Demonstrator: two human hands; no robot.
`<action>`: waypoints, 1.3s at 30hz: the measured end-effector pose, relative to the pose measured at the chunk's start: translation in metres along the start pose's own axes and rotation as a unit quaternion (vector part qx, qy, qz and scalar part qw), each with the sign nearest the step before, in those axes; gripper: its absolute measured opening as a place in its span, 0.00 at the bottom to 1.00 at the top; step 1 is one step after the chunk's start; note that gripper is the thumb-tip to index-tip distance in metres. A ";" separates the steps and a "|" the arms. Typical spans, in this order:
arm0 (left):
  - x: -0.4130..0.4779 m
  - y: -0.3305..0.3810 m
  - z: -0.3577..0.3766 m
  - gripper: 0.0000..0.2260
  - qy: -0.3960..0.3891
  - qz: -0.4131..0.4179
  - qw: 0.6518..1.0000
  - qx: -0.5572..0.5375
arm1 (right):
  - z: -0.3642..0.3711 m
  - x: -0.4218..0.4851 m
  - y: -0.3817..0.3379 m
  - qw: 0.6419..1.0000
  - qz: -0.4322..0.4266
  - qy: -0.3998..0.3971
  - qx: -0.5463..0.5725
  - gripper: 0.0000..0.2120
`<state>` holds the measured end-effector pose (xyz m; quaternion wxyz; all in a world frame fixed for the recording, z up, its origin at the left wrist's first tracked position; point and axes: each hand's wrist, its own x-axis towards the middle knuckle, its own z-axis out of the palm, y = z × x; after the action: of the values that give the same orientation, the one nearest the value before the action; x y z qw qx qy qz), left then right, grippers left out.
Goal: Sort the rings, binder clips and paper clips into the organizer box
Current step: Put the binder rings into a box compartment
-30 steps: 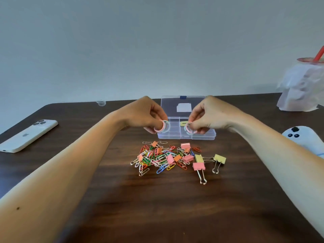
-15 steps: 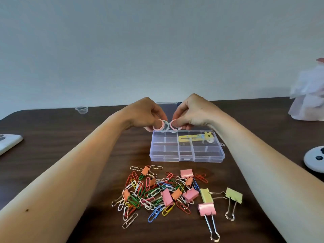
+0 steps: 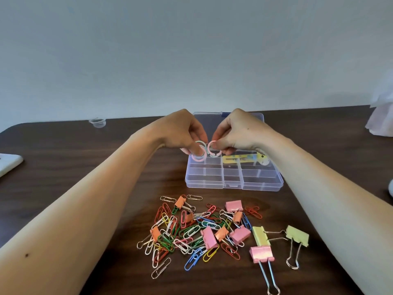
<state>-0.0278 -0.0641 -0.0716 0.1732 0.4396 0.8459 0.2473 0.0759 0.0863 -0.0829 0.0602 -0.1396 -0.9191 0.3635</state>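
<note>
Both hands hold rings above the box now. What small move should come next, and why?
Probably lower and release the rings into the far-left compartment of the organizer box. The left hand and right hand already pinch them just over that corner, and the compartment below looks empty.

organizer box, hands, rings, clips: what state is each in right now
organizer box: lid open, near compartments bare
left hand: pinching rings
right hand: pinching a pink ring
paper clips: loose pile on table
binder clips: unsorted, on table
</note>
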 end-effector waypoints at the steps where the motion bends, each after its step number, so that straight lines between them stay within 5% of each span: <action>1: 0.000 0.000 0.000 0.09 0.004 0.001 1.000 0.007 | 0.000 0.000 0.000 1.000 0.000 0.000 -0.002 0.03; 21: 0.005 -0.011 0.002 0.03 0.069 0.029 0.994 0.081 | 0.005 0.001 0.000 0.999 -0.017 0.000 -0.051 0.03; 39: 0.006 -0.012 0.008 0.06 0.019 0.034 0.997 0.071 | 0.007 0.003 0.002 0.997 -0.021 -0.001 -0.070 0.02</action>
<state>-0.0346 -0.0632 -0.0852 0.1174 0.4749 0.8487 0.2010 0.0722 0.0841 -0.0897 0.0571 -0.1240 -0.9449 0.2974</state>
